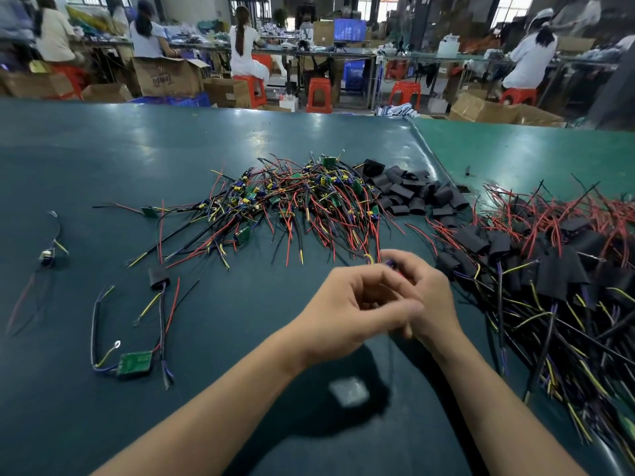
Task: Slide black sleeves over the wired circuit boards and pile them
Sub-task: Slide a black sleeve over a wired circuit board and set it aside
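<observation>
Both hands [388, 304] together, sleeved pile [549, 269] beside

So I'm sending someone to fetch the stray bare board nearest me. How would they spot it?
On the dark green table, look near its front left, well apart from the big tangled pile. The lone green board lies flat there, unsleeved.

place: electronics assembly factory floor | table [137, 159]: long, green mat | heap of wired circuit boards [302, 197] and black sleeves [412, 192] | workers [244, 46] on red stools [319, 96] | cardboard boxes [168, 77]
</observation>
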The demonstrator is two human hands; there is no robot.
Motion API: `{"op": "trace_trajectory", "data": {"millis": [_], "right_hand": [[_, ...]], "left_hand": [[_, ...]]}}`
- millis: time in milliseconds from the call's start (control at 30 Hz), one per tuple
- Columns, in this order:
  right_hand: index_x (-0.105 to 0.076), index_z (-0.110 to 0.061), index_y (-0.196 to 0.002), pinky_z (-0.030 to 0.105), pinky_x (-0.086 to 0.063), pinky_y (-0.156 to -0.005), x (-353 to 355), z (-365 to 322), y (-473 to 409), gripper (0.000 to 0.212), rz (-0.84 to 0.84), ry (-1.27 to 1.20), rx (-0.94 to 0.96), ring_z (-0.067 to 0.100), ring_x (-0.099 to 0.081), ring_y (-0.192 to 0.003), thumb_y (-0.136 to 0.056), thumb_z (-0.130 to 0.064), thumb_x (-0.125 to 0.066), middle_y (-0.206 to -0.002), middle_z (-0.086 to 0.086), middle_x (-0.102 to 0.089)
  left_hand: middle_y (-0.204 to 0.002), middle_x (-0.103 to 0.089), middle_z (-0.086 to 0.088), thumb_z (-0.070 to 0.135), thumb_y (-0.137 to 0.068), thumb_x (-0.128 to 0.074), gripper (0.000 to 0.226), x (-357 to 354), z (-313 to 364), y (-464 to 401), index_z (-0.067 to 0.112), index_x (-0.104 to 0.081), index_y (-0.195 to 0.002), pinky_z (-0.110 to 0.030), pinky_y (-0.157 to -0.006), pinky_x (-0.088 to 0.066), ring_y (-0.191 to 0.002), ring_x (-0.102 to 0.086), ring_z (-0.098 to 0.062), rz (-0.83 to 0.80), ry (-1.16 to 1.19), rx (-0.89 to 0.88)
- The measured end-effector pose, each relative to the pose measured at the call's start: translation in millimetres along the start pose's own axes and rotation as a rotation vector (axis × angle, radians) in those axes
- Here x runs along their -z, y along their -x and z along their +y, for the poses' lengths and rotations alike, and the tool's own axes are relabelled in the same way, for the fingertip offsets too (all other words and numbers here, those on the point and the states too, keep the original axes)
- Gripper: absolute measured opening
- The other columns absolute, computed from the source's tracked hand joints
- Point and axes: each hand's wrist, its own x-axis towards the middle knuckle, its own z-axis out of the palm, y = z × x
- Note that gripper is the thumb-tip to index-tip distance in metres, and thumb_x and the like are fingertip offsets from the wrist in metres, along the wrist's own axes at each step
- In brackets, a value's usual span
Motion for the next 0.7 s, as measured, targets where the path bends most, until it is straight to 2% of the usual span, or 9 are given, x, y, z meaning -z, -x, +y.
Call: {"op": "trace_trajectory", "data": {"millis": [67, 100, 200, 367, 467, 533, 600, 700], "right_hand": [[-0.063, -0.008, -0.108, 0.029, -0.056, -0.061, 2.0, 0.1, -3.9, 0.017, 0.166, -0.266, -0.113, 0.009, -0.066, -0.066, -0.091, -0.005, -0.066, -0.084, 0.002, -0.07], [-0.059, -0.005, -0.109, 0.03, -0.056, -0.053, 3.7, -0.5, -5.7, 0.014, 0.225, -0.367, -0.151, 0.013, -0.066, -0.061, -0.095, -0.006, -0.061, -0.084, 0.006, -0.069], [-0.052, -0.01, -0.104, 0.027, -0.053, -0.044, 7.5, -2.0, -8.6, 0.008, 0.347, -0.498, -0.168, 0.017, -0.068, -0.056, -0.098, -0.011, -0.057, -0.085, 0.006, -0.069], [-0.047, -0.02, -0.099, 0.022, -0.048, -0.037, 4.0, -3.8, -10.0, 0.011, 0.411, -0.489, -0.137, 0.014, -0.067, -0.05, -0.099, -0.014, -0.056, -0.089, 0.002, -0.07], [-0.045, -0.022, -0.098, 0.02, -0.044, -0.034, 4.9, -3.3, -11.0, 0.012, 0.451, -0.477, -0.128, 0.015, -0.066, -0.048, -0.1, -0.017, -0.056, -0.091, 0.0, -0.072], [-0.044, -0.023, -0.098, 0.02, -0.043, -0.033, 5.3, -3.3, -11.0, 0.011, 0.481, -0.453, -0.101, 0.015, -0.064, -0.047, -0.101, -0.018, -0.053, -0.094, 0.001, -0.072], [-0.044, -0.026, -0.098, 0.02, -0.041, -0.033, 6.7, -3.5, -10.8, 0.012, 0.549, -0.42, -0.053, 0.014, -0.061, -0.045, -0.103, -0.017, -0.05, -0.094, 0.001, -0.07], [-0.042, -0.029, -0.098, 0.019, -0.04, -0.033, 12.4, -4.3, -11.5, 0.013, 0.707, -0.385, 0.027, 0.013, -0.058, -0.042, -0.104, -0.018, -0.048, -0.091, 0.002, -0.069]], "left_hand": [[-0.062, -0.067, 0.001, 0.001, -0.092, -0.064, 0.011, 6.7, -2.0, -5.9, 0.008, -0.066, -0.085, -0.019, -0.06, -0.048, -0.057, -0.058, -0.01, 0.17, -0.02, -0.011], [-0.061, -0.067, 0.001, 0.004, -0.093, -0.064, 0.012, 12.8, -3.2, -10.1, 0.009, -0.066, -0.083, -0.02, -0.057, -0.046, -0.056, -0.056, -0.011, 0.256, -0.041, -0.001], [-0.062, -0.067, 0.0, 0.011, -0.093, -0.065, 0.012, 32.9, -9.7, -25.5, 0.008, -0.067, -0.082, -0.018, -0.055, -0.043, -0.054, -0.053, -0.009, 0.384, -0.142, 0.068], [-0.064, -0.068, 0.0, 0.013, -0.093, -0.066, 0.013, 50.0, -21.7, -63.9, 0.006, -0.069, -0.082, -0.013, -0.054, -0.043, -0.052, -0.053, -0.004, 0.377, -0.295, 0.115], [-0.069, -0.07, -0.002, 0.018, -0.092, -0.069, 0.015, 57.3, -30.4, -98.8, 0.009, -0.071, -0.081, -0.02, -0.059, -0.047, -0.056, -0.056, -0.007, 0.378, -0.447, 0.115], [-0.07, -0.068, 0.004, 0.023, -0.09, -0.069, 0.014, 60.1, -37.9, -124.7, 0.013, -0.071, -0.081, -0.022, -0.064, -0.046, -0.06, -0.056, -0.006, 0.361, -0.609, 0.111], [-0.072, -0.064, 0.011, 0.023, -0.089, -0.066, 0.01, 60.0, -44.1, -149.2, 0.016, -0.072, -0.084, -0.022, -0.069, -0.045, -0.068, -0.058, -0.004, 0.305, -0.805, 0.077], [-0.093, -0.071, -0.002, 0.017, -0.089, -0.06, 0.017, 59.9, -54.8, -185.1, 0.01, -0.073, -0.097, -0.026, -0.084, -0.047, -0.092, -0.064, -0.019, 0.231, -1.015, 0.035]]}}
